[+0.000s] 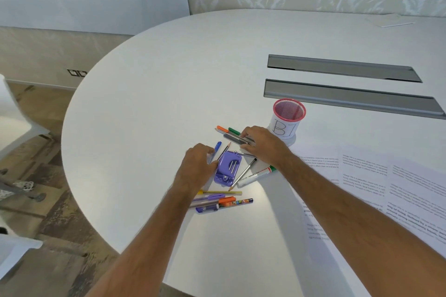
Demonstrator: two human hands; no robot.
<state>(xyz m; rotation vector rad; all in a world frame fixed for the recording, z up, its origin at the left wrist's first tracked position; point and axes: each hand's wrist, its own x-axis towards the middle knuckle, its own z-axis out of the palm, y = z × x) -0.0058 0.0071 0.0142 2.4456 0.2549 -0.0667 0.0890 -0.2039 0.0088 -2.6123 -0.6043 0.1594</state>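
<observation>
We work at the desk (144, 103)
Our left hand (198, 165) pinches the blue pen (218, 146); our right hand (263, 143) grips grey pens (234, 139)

The tabletop (144, 103) is smooth, matt white. At 2 o'clock, two metal strips (350, 99) look brushed grey. The cup (288, 109) is pink wire mesh wrapped in matt paper. The punch (229, 166) is glossy purple plastic. The blue pen (218, 146) and grey pens (235, 139) are shiny plastic. The sheets (362, 171) at 4 o'clock are matt printed paper.
</observation>
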